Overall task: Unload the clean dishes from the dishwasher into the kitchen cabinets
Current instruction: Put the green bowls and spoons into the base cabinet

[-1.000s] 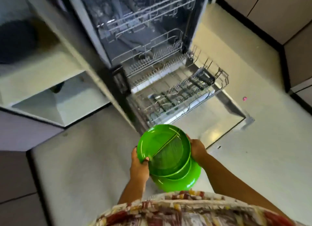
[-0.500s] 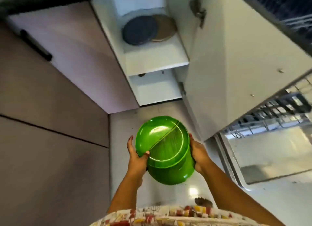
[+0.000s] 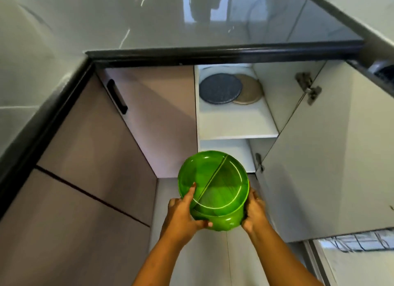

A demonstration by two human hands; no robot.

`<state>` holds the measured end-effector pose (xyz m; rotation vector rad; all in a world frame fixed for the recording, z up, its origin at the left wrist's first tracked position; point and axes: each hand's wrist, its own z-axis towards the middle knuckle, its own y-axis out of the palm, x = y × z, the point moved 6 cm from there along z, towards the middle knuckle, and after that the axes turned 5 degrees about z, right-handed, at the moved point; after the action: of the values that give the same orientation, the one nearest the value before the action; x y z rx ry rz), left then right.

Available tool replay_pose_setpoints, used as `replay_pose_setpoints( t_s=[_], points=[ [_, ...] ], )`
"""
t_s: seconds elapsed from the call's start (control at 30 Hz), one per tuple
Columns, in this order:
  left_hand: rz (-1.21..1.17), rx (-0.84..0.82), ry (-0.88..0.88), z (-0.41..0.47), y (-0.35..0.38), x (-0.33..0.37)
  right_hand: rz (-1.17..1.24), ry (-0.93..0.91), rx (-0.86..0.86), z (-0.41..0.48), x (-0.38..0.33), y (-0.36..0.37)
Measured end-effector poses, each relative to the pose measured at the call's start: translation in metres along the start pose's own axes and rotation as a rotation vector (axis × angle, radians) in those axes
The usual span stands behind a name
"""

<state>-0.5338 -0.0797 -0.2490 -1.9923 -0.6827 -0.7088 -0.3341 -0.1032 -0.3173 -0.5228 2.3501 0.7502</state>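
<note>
Left hand (image 3: 183,216): forearm reaching forward, thumb hooked over the rim, fingers curled beneath the green dish stack (image 3: 215,187). Stack: tilted, in mid-air before the open cabinet. Cabinet shelf (image 3: 234,123): dark plate (image 3: 220,88) overlapping beige plate (image 3: 249,90). Right hand (image 3: 254,213): fingers wrapped round the stack's right side. Cabinet door (image 3: 319,157): swung open.

- Upper shelf (image 3: 234,123) of the open cabinet (image 3: 275,93): bare across its front; a dark plate (image 3: 220,88) and a tan plate (image 3: 250,91) lie side by side at the back
- Lower shelf (image 3: 226,147): bare where seen, partly hidden by the green dishes (image 3: 213,187)
- Open door (image 3: 319,157) with its hinges (image 3: 309,87) bounds the right, a closed door (image 3: 149,115) the left
- Black counter edge (image 3: 213,52) overhangs the opening
</note>
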Motion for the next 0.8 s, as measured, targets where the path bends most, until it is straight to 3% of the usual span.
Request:
replay_pose_setpoints(
  t_s=[0.13, 0.23, 0.33, 0.43, 0.5, 0.7, 0.8],
  points=[
    [0.450, 0.083, 0.130, 0.042, -0.001, 0.032, 0.124, -0.019, -0.012, 0.031, -0.016, 0.014],
    [0.784, 0.196, 0.210, 0.062, -0.001, 0.083, 0.060, -0.034, 0.029, 0.052, -0.029, 0.017],
    [0.910, 0.274, 0.209, 0.096, 0.003, 0.125, 0.015, -0.038, 0.115, 0.078, -0.044, 0.012],
    [0.886, 0.209, 0.115, 0.139, 0.004, 0.158, 0.035, -0.119, 0.059, 0.106, -0.066, 0.017],
    [0.676, 0.162, 0.048, 0.168, -0.005, 0.177, 0.025, -0.138, 0.047, 0.126, -0.086, 0.025],
    [-0.521, 0.283, -0.031, 0.230, -0.030, 0.192, -0.042, -0.143, 0.157, 0.182, -0.137, 0.042],
    [-0.795, 0.310, -0.145, 0.251, -0.020, 0.186, -0.009, -0.096, 0.088, 0.203, -0.153, 0.056]
  ],
)
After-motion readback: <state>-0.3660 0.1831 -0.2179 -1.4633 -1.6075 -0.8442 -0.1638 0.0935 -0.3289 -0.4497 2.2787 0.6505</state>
